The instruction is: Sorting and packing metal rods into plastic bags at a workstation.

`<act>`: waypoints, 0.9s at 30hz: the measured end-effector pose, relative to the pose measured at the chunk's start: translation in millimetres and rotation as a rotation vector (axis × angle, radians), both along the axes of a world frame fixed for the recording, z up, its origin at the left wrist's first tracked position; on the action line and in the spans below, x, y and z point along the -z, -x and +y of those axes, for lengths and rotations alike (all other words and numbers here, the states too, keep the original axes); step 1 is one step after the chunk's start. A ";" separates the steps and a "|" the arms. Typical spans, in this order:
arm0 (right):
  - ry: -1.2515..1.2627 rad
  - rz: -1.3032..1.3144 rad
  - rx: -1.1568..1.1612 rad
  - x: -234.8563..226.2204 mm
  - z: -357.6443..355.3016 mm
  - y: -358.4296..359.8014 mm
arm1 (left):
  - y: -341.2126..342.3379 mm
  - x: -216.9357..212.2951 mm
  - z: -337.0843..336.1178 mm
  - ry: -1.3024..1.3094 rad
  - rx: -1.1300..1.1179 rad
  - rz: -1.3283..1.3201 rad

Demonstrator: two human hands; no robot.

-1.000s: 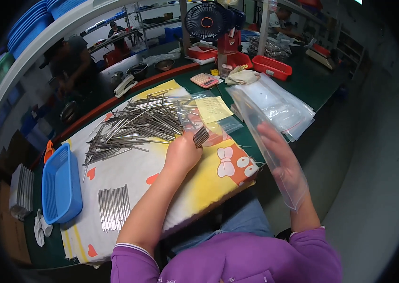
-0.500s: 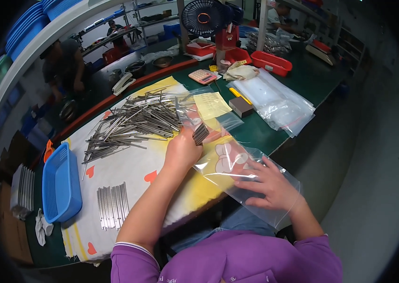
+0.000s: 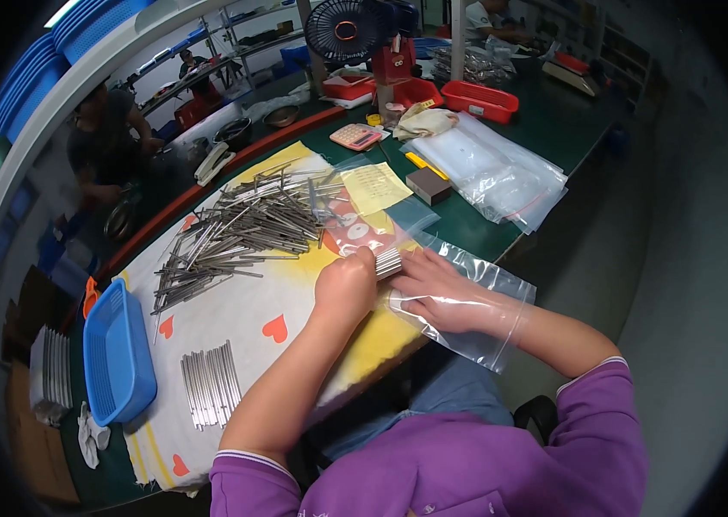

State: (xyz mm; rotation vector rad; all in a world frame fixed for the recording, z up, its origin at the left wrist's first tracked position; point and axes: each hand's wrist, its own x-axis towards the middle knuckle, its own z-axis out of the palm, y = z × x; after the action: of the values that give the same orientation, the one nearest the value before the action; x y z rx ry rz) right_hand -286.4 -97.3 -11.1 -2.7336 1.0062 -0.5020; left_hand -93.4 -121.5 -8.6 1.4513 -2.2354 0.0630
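Note:
My left hand (image 3: 346, 283) is closed around a bundle of short silvery metal rods (image 3: 388, 263), whose ends stick out to the right. Just right of those ends is my right hand (image 3: 437, 291), fingers stretched toward the bundle; whether they touch it I cannot tell. A clear plastic bag (image 3: 486, 345) seems to lie over my right hand and wrist, its shiny film spread around them. Beyond my left hand lies a large loose pile of metal rods (image 3: 248, 215). A neat row of rods (image 3: 211, 386) rests on the patterned cloth (image 3: 243, 297), left of my left forearm.
A blue basket (image 3: 118, 353) stands at left. Another clear bag with a yellow paper slip (image 3: 375, 189) lies ahead, near a dark block (image 3: 427, 184), a calculator (image 3: 355, 137) and stacked plastic bags (image 3: 493, 168). A fan (image 3: 346, 31) and red trays (image 3: 480, 101) stand farther back.
My right hand has moved left and forward, up to the rod bundle, with the bag around its wrist. My left hand has turned the bundle so its ends point right.

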 end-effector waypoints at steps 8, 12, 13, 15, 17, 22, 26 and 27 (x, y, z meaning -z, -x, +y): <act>0.167 0.037 0.070 -18.0 3.8 -0.6 | -9.7 -12.7 -2.2 -0.085 -0.095 0.139; 0.281 0.022 0.014 -17.4 8.8 2.7 | -19.5 -15.6 -6.9 -0.032 -0.102 0.111; 0.278 0.023 0.012 -16.7 8.2 2.9 | -20.8 -15.0 -8.1 -0.016 -0.112 0.106; 0.205 -0.004 -0.042 -17.3 6.7 2.4 | -21.9 -13.1 -9.5 -0.034 -0.123 0.111; 0.057 0.087 -0.046 -28.4 5.9 0.9 | -22.5 -10.8 -10.9 -0.050 -0.134 0.115; 0.035 -0.050 0.000 -5.2 -7.9 -1.5 | -19.0 -12.9 -10.7 -0.081 -0.131 0.081; -0.029 0.059 0.003 -8.4 1.8 -0.6 | -19.2 -10.6 -10.6 -0.096 -0.143 0.094; 0.014 0.078 0.007 -8.8 3.4 -0.7 | -20.8 -11.2 -10.8 -0.088 -0.136 0.092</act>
State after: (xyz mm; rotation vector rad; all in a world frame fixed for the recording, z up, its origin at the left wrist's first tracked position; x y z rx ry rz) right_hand -285.7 -93.9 -2.3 -2.7824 1.0344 -0.4075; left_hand -72.6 -132.2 2.6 1.6187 -2.0873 -0.0587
